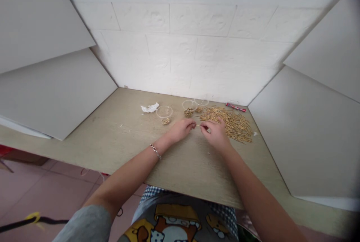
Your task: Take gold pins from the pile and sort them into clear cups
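My left hand [183, 129] and my right hand [216, 133] meet over the middle of the table, each closed in a pinch. Between their fingertips runs a thin, pale gold stick [198, 125], with one end in each hand. A wide pile of similar thin gold sticks [233, 124] spreads just beyond and to the right of my right hand. Behind my left hand stand see-through cups, one on the left [164, 111] and two by the pile, one of them nearer [190, 102]. Small gold pieces [188, 112] show at their bottoms, too small to make out.
A crumpled white tissue [150, 107] lies left of the cups. A red and blue tube-like item [235, 107] rests behind the pile. A white wall [180, 54] closes the table's back, and grey-white panels [62, 92] stand on both sides.
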